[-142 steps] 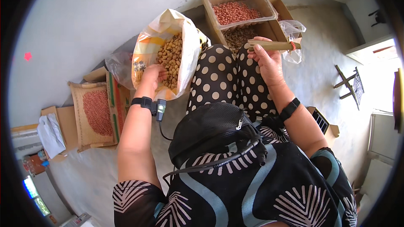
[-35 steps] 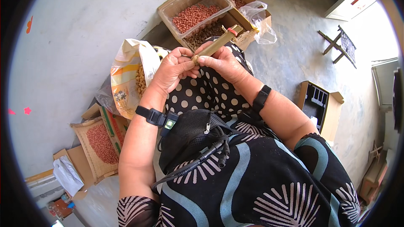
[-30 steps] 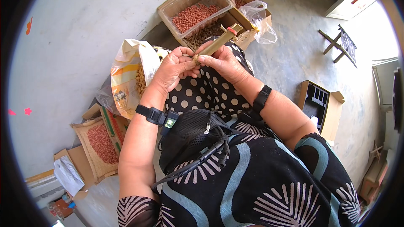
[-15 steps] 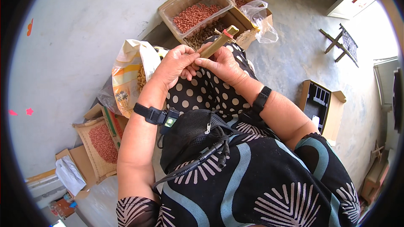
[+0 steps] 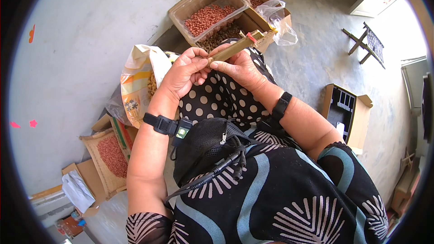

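Observation:
My right hand (image 5: 237, 68) is closed on a split bamboo tool (image 5: 231, 49) with a red tie near its upper end. My left hand (image 5: 184, 72) meets it at the tool's lower end, fingers curled and pinching a small pale object, apparently a peanut (image 5: 210, 60), partly hidden by the thumbs. Both hands are over my polka-dot lap (image 5: 208, 101). Just left of them stands an open plastic sack (image 5: 135, 68) of unshelled peanuts. Beyond the hands, a clear tub (image 5: 246, 1) of red kernels sits on a carton (image 5: 255, 21) holding brown shells.
At lower left are a woven sack (image 5: 113, 185) of red kernels and flattened cardboard (image 5: 88, 176). A crumpled clear bag (image 5: 285, 31) hangs on the cartons. To the right are an open black-lined box (image 5: 339, 104), a folding stool (image 5: 364, 45) and a doorway (image 5: 370, 0).
Since the earliest frame my left hand has left the peanut sack and joined my right hand at the bamboo tool, which is now tilted. Over the last second both hands moved only slightly.

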Demonstrator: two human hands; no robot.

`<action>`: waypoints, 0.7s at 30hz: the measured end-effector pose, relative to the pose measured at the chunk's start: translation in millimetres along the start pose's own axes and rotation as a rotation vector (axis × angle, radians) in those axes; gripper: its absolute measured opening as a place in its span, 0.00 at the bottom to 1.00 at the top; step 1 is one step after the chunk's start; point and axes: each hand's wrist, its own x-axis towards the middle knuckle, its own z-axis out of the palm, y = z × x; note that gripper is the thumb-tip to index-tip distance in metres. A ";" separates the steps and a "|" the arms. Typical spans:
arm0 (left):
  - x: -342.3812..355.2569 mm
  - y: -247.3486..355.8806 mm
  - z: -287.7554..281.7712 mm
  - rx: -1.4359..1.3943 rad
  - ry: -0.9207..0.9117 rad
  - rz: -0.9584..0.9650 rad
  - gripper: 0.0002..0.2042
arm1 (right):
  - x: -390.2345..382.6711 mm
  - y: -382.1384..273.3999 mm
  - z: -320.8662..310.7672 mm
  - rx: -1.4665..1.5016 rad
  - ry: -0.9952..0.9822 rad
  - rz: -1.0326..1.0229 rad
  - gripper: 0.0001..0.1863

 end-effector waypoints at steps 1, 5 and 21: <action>-0.4 0.1 -0.1 0.001 0.000 0.000 0.09 | 0.1 -0.9 -0.4 -0.025 0.001 -0.018 0.14; -2.2 0.8 -1.7 -0.030 0.009 0.024 0.08 | 0.5 -2.1 -0.7 -0.052 0.032 -0.065 0.16; -4.7 6.9 16.5 0.135 0.050 0.060 0.07 | -3.9 -10.8 4.2 -0.040 0.070 -0.128 0.14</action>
